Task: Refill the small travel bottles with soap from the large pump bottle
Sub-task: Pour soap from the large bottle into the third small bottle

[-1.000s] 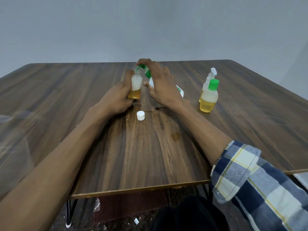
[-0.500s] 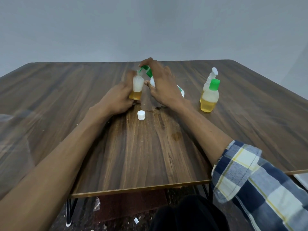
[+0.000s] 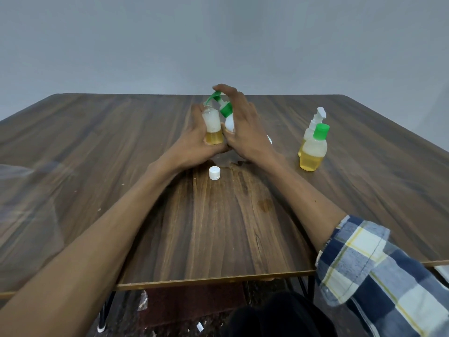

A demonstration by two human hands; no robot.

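Note:
My left hand [image 3: 194,144] grips a small uncapped travel bottle [image 3: 213,127], partly filled with yellow soap, upright at the table's centre. My right hand [image 3: 245,125] wraps over the large white pump bottle [image 3: 229,122], which is tilted left; its fingers lie over the green pump head [image 3: 215,96], whose spout sits over the small bottle's mouth. Most of the pump bottle is hidden behind my right hand. A white cap [image 3: 214,172] lies on the table just in front of both hands.
Two other small bottles stand at the right: one with a green cap [image 3: 313,148] and behind it one with a white spray top [image 3: 314,122], both holding yellow liquid. The wooden table [image 3: 218,227] shows a damp smear near the hands.
The green pump head has risen slightly under my right hand's fingers. The small bottle and my left hand have stayed in place.

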